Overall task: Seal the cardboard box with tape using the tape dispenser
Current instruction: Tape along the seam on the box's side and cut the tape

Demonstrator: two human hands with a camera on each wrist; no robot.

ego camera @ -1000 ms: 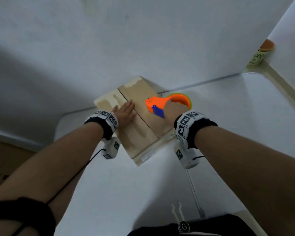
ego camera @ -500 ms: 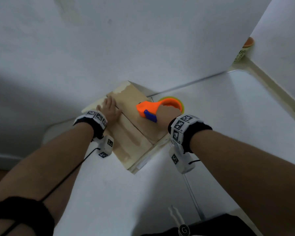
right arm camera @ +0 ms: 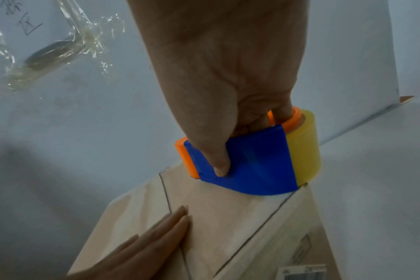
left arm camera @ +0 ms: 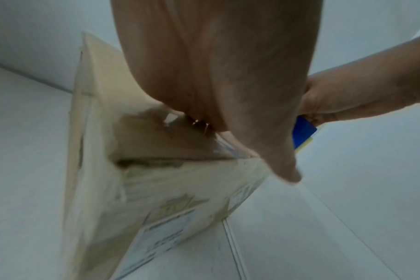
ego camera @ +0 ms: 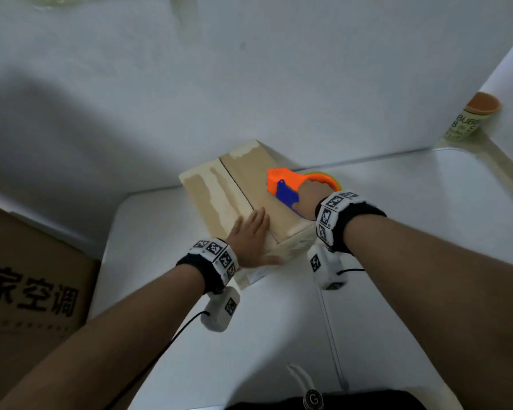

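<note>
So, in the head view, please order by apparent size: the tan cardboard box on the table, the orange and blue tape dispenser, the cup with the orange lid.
1. Tan cardboard box, clearly largest.
2. Orange and blue tape dispenser, partly covered by the right hand.
3. Cup with the orange lid; it stands farther away, so its smallness is unsure.

The head camera looks from above, forward and down, at the white worktop (ego camera: 427,232), with both forearms reaching away from it toward the far wall. The left wrist camera sits very near under the left hand (left arm camera: 216,75) and looks along the palm at the near side of the cardboard box (left arm camera: 156,189). The right wrist camera looks along the right hand (right arm camera: 223,85) down at the tape dispenser (right arm camera: 247,161) on the top of the box. All three views share the box; the right wrist view also shows the fingers (right arm camera: 161,231) of the left hand.
</note>
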